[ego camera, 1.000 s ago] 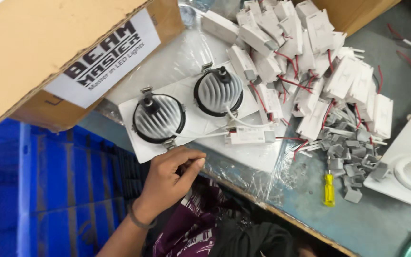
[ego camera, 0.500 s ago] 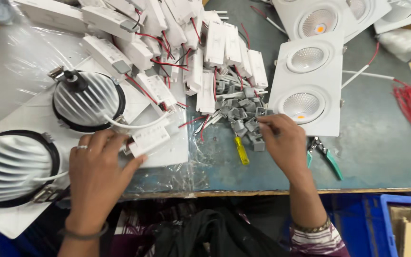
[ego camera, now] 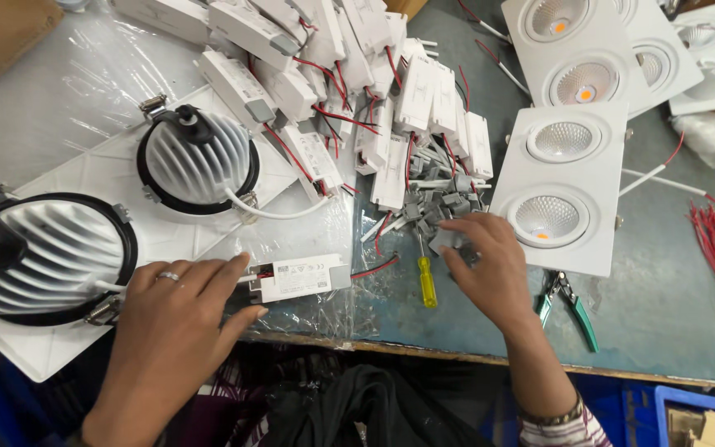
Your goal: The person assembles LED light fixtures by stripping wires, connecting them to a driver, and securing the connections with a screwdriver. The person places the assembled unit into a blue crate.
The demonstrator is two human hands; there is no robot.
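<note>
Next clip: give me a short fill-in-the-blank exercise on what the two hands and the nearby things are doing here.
1. The left hand rests on a small white ____ with red wires.
2. The right hand reaches into a pile of small ____ clips.
3. The screwdriver between the hands has a ____ handle.
4. The pliers with green handles lie to the ____ of the right hand.

Missing words: box; grey; yellow; right

- My left hand (ego camera: 171, 319) comes up from the lower left, palm down, back of the hand facing me.
- Its fingers (ego camera: 208, 277) are spread and stretched forward, thumb out to the right; the grip is open, closed on nothing.
- A ring sits on one of its fingers.
- My right hand (ego camera: 490, 265) reaches up from the lower right, wrist bent, palm down.
- Its fingers (ego camera: 461, 228) curl downward, tips bunched; I cannot tell whether they pinch anything.
- A bangle circles my right wrist.
</note>
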